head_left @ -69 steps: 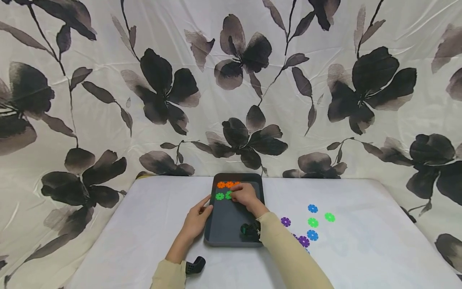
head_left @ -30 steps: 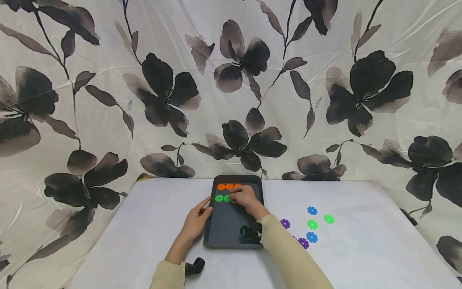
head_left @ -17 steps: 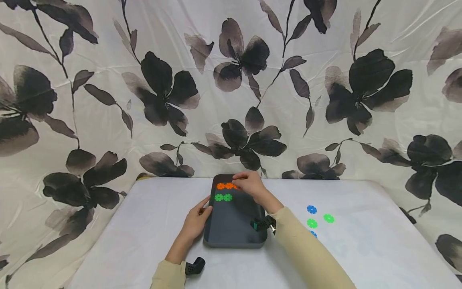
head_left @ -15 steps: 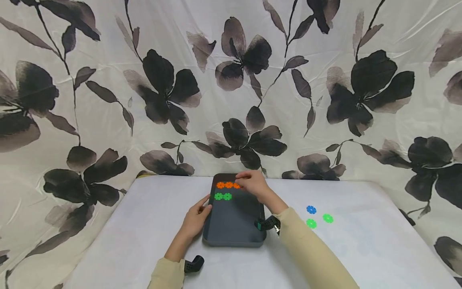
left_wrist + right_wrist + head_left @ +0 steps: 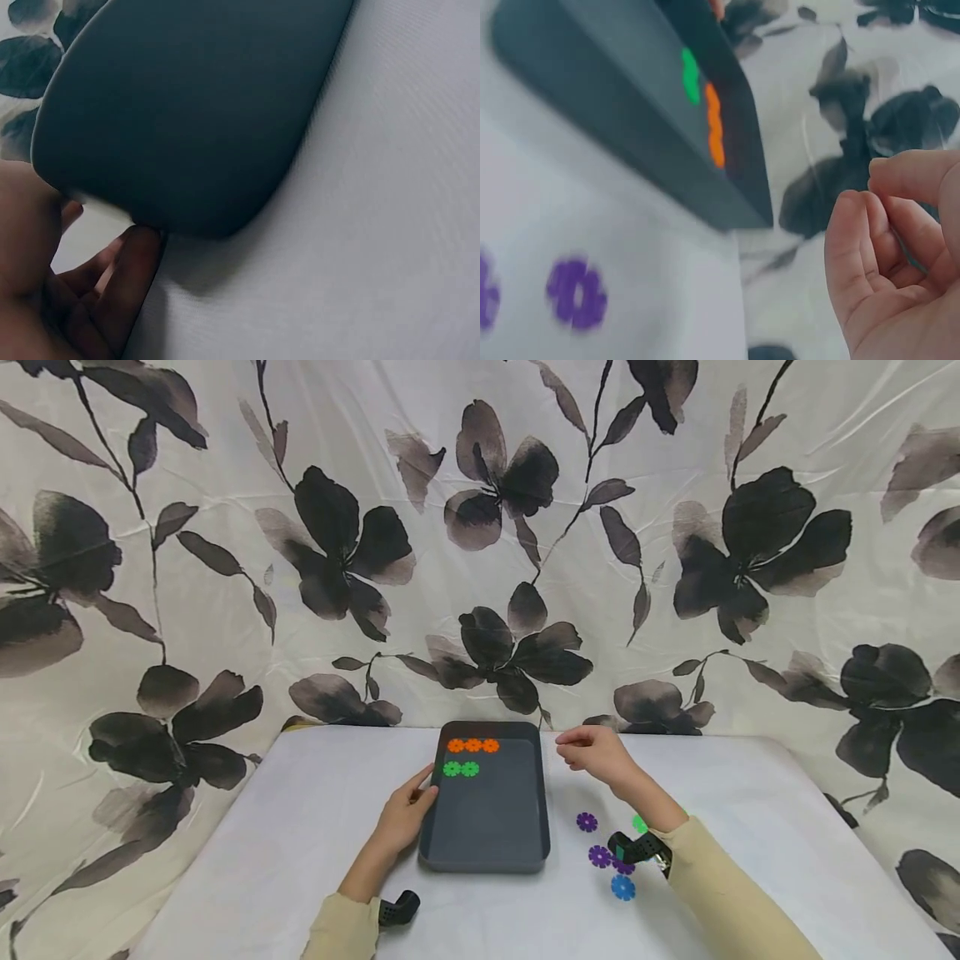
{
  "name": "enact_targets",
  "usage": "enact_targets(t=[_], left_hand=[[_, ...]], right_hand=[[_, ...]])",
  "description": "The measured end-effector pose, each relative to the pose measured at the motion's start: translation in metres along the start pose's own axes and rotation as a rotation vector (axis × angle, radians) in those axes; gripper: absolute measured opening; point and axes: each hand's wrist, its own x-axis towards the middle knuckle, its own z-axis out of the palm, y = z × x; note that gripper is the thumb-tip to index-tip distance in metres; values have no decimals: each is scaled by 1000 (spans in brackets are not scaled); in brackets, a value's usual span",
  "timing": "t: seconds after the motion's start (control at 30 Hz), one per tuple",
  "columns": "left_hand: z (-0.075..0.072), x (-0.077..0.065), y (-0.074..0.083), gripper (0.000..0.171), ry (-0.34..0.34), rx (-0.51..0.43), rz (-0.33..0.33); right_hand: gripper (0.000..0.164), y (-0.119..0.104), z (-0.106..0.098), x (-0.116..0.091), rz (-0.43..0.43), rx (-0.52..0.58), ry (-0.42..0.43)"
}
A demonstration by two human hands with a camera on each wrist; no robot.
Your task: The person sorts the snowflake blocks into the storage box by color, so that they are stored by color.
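Observation:
A dark grey tray (image 5: 487,827) lies on the white table. Inside, a row of orange notched flower-shaped discs (image 5: 473,746) runs along the far end, with two green discs (image 5: 461,769) side by side below it at the left. My left hand (image 5: 401,818) is at the tray's left side, thumb and index finger apart and their tips at its rim; the left wrist view shows the fingers (image 5: 131,262) right against the tray's outer edge. To the right of the tray my right hand (image 5: 600,756) hovers above the table, its fingers loosely bent and nothing visible between them.
Right of the tray lie loose discs: purple ones (image 5: 587,822), a blue one (image 5: 623,887) and a green one (image 5: 640,823) partly behind the right forearm. A floral cloth (image 5: 495,527) hangs behind the table. Each wrist wears a black camera (image 5: 401,907).
My right hand went from the green discs to the right end of the orange row, then left the tray to the right. My left hand stays at the tray's left edge.

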Motion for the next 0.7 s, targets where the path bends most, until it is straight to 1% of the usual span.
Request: enact_targets(t=[0.13, 0.2, 0.37, 0.5, 0.63, 0.7], left_hand=[[0, 0, 2, 48, -8, 6, 2], [0, 0, 2, 48, -1, 10, 2], [1, 0, 1, 47, 25, 20, -4], [2, 1, 1, 47, 28, 29, -15], [2, 1, 2, 47, 21, 41, -13], [2, 1, 4, 47, 13, 46, -8]], right_hand=[[22, 14, -23, -10, 15, -44, 25], [23, 21, -34, -14, 17, -64, 28], [25, 36, -54, -25, 68, -83, 44], [29, 48, -64, -36, 111, -98, 40], [31, 60, -70, -48, 155, -114, 42], [30, 68, -71, -54, 160, -121, 47]])
